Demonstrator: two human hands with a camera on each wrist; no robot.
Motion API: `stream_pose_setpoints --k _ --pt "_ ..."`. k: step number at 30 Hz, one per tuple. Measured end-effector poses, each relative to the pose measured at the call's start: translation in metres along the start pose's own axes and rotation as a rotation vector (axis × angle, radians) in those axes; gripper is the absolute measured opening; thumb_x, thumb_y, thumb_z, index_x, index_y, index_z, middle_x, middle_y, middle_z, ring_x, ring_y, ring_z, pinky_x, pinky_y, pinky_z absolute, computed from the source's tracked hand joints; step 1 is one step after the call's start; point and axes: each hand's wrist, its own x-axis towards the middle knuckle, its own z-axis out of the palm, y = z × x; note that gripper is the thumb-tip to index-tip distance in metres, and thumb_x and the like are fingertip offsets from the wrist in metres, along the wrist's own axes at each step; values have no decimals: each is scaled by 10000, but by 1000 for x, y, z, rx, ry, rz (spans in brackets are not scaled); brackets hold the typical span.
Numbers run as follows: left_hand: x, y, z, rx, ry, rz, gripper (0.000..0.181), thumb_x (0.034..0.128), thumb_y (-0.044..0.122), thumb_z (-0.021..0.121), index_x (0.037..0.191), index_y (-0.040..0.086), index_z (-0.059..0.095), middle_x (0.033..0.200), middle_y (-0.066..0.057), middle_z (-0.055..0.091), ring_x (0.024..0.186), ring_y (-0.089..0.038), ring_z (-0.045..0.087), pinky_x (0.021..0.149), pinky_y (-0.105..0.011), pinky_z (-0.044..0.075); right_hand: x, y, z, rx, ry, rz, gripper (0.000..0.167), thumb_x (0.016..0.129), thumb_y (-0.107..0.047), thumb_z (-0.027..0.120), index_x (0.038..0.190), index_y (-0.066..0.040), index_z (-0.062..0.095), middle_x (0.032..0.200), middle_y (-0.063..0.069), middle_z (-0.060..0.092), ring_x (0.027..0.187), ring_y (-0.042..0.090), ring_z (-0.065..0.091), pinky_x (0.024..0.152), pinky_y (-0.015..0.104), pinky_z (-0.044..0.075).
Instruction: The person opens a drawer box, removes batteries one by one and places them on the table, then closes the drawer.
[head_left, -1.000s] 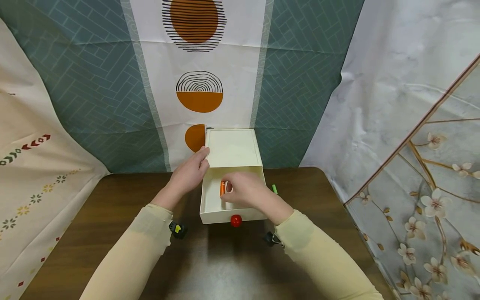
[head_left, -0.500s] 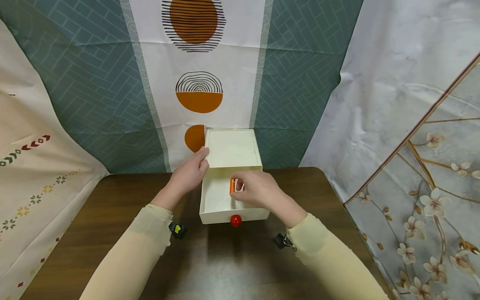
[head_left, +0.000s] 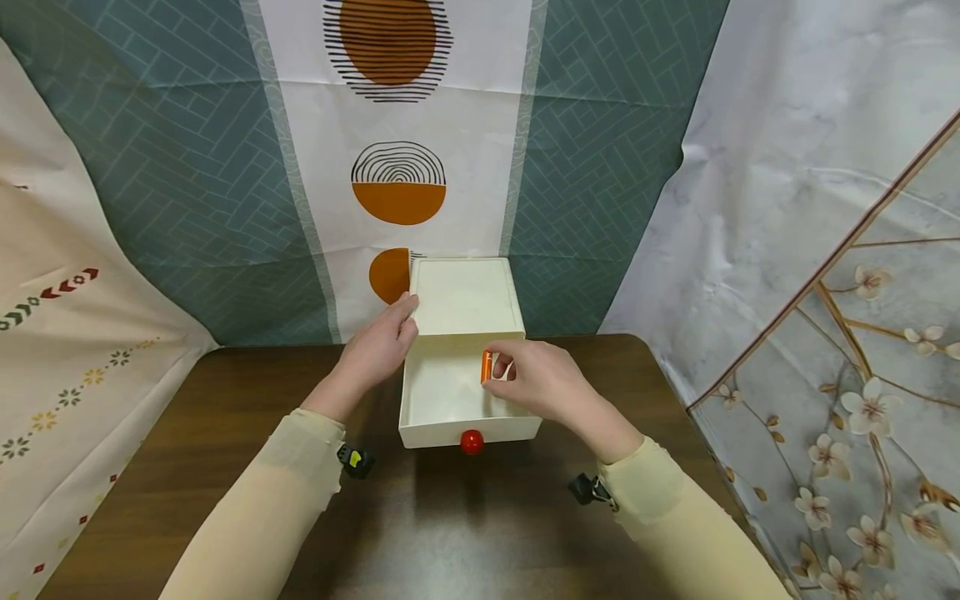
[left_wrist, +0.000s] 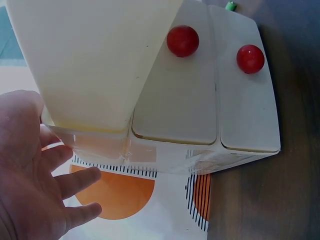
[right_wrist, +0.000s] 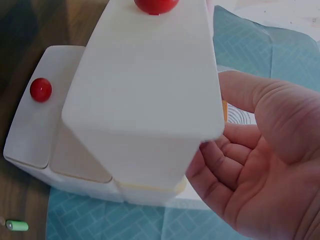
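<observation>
I've got the right hand (head_left: 542,382) pinching an orange cylinder (head_left: 487,367) between thumb and fingers, in or just over the open drawer (head_left: 442,398), right of middle. Its long axis runs up-down in the head view; upright or pointing away, I can't tell. Left hand (head_left: 377,343) is loosely spread, fingers touching the white cabinet (head_left: 467,296)

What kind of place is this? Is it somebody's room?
Maybe, but I can't tell for sure. It looks like an indoor table corner: there's a brown table, creased patterned cloths hanging around it, and a little white drawer box on top.
</observation>
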Motion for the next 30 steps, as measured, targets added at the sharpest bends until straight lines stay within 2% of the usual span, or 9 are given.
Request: stream_pose_setpoints --k 18,30 --pt "-1 -1 0 -10 7 4 617 1171 320 327 1750 109 326 1819 -42 249 1646 -299 310 1309 -550 285 -19 23 -18 122 63 84 439 968 -273 839 1368 -115 751 944 -125 722 825 92 658 750 356 540" --pt "1 -2 2 -4 3 0 624 1170 334 320 1753 112 320 1823 -37 241 1647 -296 309 1314 -553 273 -31 49 -22 172 87 153 458 976 -283 836 1386 -109 732 995 -106 742 880 115 686 825 392 543"
